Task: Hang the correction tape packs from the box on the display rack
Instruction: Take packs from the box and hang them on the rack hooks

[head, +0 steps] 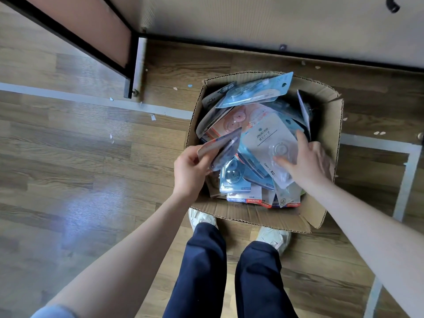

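An open cardboard box (252, 218) sits on the floor in front of my feet, filled with several blister packs of correction tape in blue, orange and grey. My left hand (189, 171) grips a few packs (223, 146) by their lower end, lifted over the box's left side. My right hand (308, 161) reaches into the box with spread fingers. Its thumb and fingers lie on a grey-white pack (270, 143) printed JINUO. A blue pack (257, 91) leans on the pile at the far side. The display rack's hooks are out of view.
A dark metal frame leg (135, 67) with a brown panel stands to the box's far left. A pale wall base (275, 24) runs behind the box. Grey tape lines (410, 171) and paper scraps mark the wood floor. My legs and white shoes (274, 237) are below the box.
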The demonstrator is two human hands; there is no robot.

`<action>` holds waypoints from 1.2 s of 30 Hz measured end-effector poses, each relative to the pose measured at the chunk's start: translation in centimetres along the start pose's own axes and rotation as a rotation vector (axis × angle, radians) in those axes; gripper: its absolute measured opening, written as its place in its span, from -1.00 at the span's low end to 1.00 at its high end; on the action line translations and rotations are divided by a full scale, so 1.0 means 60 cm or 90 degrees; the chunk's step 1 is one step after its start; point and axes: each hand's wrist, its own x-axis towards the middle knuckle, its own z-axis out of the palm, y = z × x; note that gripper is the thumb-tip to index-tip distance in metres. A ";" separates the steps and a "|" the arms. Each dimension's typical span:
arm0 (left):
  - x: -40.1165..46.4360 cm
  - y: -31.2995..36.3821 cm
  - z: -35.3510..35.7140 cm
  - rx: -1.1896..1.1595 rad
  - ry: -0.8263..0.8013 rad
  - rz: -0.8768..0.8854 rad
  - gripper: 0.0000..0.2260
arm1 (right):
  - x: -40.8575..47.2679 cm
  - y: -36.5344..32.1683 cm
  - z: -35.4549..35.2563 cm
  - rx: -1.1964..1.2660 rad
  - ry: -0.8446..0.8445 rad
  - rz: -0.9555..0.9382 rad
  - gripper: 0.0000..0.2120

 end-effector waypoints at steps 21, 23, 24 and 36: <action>0.014 0.025 0.000 -0.174 -0.065 -0.133 -0.95 | 0.044 -0.059 -0.019 0.021 -0.005 -0.085 -0.10; 0.012 0.028 -0.003 -0.188 -0.074 -0.141 -0.98 | 0.040 -0.057 -0.021 0.073 0.019 -0.087 -0.18; 0.010 0.030 -0.005 -0.196 -0.072 -0.144 -0.97 | 0.038 -0.056 -0.023 0.113 0.028 -0.085 -0.24; -0.007 0.082 -0.013 -0.253 -0.104 -0.149 -0.99 | 0.006 -0.055 -0.071 0.343 -0.026 -0.046 -0.72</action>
